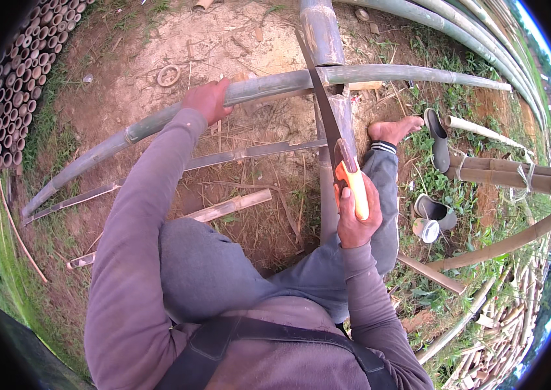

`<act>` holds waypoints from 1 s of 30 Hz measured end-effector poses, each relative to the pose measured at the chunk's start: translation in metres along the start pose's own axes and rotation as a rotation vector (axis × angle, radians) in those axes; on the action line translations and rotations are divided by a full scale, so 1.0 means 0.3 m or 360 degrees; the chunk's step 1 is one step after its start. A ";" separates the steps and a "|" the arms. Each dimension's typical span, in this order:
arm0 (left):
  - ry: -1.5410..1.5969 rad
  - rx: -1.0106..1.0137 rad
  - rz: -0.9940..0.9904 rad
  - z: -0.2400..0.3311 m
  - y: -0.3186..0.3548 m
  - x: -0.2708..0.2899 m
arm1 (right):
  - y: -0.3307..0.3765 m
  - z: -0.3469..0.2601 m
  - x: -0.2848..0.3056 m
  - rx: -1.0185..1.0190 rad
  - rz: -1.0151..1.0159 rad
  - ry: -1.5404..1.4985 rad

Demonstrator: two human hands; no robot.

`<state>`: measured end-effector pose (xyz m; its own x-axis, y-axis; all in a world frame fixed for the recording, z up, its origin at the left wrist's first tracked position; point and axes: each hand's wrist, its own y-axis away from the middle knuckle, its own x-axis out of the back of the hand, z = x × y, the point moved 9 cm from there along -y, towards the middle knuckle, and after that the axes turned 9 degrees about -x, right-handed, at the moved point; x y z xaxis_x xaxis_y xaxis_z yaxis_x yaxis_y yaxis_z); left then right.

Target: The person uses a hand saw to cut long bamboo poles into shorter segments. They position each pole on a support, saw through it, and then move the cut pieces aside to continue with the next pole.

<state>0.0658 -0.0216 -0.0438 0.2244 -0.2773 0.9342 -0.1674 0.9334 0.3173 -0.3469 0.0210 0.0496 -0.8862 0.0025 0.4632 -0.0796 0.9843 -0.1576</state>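
A long grey-green bamboo pole [269, 87] runs from left to right in front of me, crossing over a thicker bamboo post [322, 34] that lies away from me. My left hand [207, 102] is wrapped round the pole, left of the crossing. In my right hand [360, 211] is a hand saw [327, 107], gripped by its orange handle. The saw's dark blade points away from me and meets the pole at the crossing, just left of a notch in the post. How deep the blade sits in the bamboo, I cannot tell.
Beyond the crossing, long bamboo poles [431, 25] curve along the far right. Cut bamboo ends [19, 97] are stacked at the far left. Split strips [243, 155] lie on the dirt. My bare foot [396, 130] rests near dark slip-on shoes [436, 140] and a white cup [426, 230].
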 end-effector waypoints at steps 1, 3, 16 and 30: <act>-0.0006 -0.0014 0.0003 0.001 -0.001 -0.002 | 0.013 -0.008 0.009 0.0014 0.0013 0.0045; -0.0027 -0.0026 0.0041 0.000 -0.004 -0.001 | 0.022 -0.027 0.011 0.0053 -0.0014 -0.0154; -0.0016 -0.0030 0.0034 0.005 0.004 0.011 | 0.090 -0.014 0.058 0.0073 -0.0006 -0.0089; -0.0006 -0.0021 -0.0061 0.005 0.005 0.012 | -0.151 -0.009 -0.139 -0.0018 -0.0075 -0.0261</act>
<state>0.0648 -0.0217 -0.0397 0.2268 -0.3136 0.9221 -0.1459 0.9251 0.3506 -0.3051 -0.0232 0.0398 -0.9442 -0.0718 0.3214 -0.1187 0.9845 -0.1287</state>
